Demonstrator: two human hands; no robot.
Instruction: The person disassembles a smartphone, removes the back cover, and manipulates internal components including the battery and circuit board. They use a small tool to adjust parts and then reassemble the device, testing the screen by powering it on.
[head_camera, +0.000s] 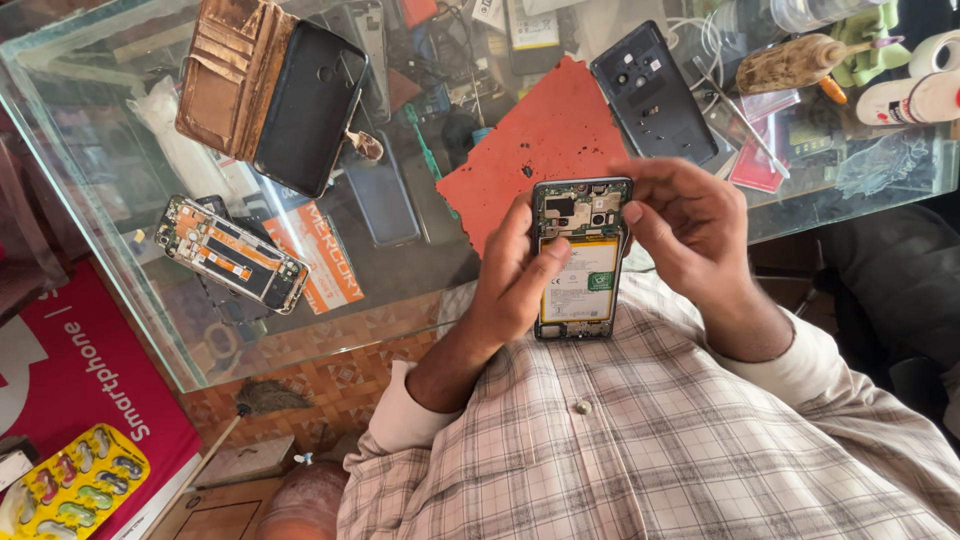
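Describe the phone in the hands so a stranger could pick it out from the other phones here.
Start at the red mat on the glass table. Just below it, the left hand and right hand hold up an opened phone. Unlike the stripped phone lying on the glass, it is held upright and shows a yellow-edged battery with a white label.

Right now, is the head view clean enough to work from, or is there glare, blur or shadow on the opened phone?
Head view: even daylight, opened phone sharp between left hand and right hand, no glare on it. Glass table shows pale reflections at its left edge; items under the glass look murky.
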